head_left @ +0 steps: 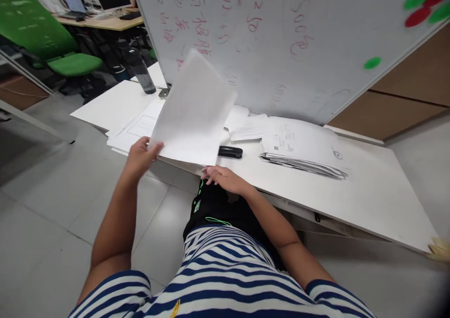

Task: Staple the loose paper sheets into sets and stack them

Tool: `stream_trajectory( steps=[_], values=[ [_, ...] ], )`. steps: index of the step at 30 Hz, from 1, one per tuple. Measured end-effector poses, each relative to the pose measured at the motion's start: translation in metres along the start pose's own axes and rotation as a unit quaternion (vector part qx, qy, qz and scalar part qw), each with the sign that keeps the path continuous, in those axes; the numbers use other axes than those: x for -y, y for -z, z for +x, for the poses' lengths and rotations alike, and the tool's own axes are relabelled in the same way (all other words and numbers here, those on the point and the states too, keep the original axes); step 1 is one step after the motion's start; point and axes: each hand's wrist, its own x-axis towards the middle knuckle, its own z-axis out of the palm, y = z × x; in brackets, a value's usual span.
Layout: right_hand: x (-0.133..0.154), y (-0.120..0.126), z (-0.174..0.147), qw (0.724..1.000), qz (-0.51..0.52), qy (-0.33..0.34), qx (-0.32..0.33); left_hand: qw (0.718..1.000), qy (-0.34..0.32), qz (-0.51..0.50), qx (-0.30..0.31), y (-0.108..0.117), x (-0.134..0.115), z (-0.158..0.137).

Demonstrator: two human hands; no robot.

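Left hand (141, 156): grasping paper (195, 114) by its edge.
Right hand (227, 178): fingers bent, grip cannot be determined.
Stapler (231, 152): on table (365, 191).

Behind the white table (372, 186) we see a whiteboard (326, 69) with red writing, at right a pale wall (423, 154), and at left, on grey tiled floor (38, 182), a green chair (75, 64) near a wood-topped desk (114, 24).

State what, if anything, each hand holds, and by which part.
The left hand holds paper by its lower left corner; the right hand is near its lower right corner, but whether it grips cannot be told.
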Motion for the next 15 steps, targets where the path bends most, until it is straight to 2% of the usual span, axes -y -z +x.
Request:
stream_trajectory(
  steps=[2,3,5,7,9,12,15],
  values=[
    [-0.002,-0.014,0.009,0.994,-0.091,0.018,0.052,1.0,0.025,-0.013,0.005,0.033,0.026,0.033],
    [-0.006,-0.019,0.009,0.989,-0.132,0.032,0.054,0.998,0.055,-0.022,0.004,0.047,0.039,0.048],
    [-0.016,-0.02,0.001,0.982,-0.18,0.061,0.018,0.99,0.138,-0.025,-0.004,0.071,0.063,0.072],
    [-0.031,-0.008,-0.015,0.976,-0.191,0.074,-0.075,0.984,0.174,-0.016,-0.029,0.089,0.079,0.086],
    [-0.05,0.016,-0.035,0.959,-0.184,0.06,-0.208,0.982,0.181,-0.009,-0.053,0.1,0.088,0.094],
    [-0.083,0.06,-0.069,0.903,-0.155,0.013,-0.401,0.975,0.197,0.012,-0.099,0.107,0.096,0.103],
    [-0.108,0.095,-0.091,0.848,0.007,-0.004,-0.529,0.965,0.208,0.056,-0.151,0.104,0.105,0.111]
  ],
)
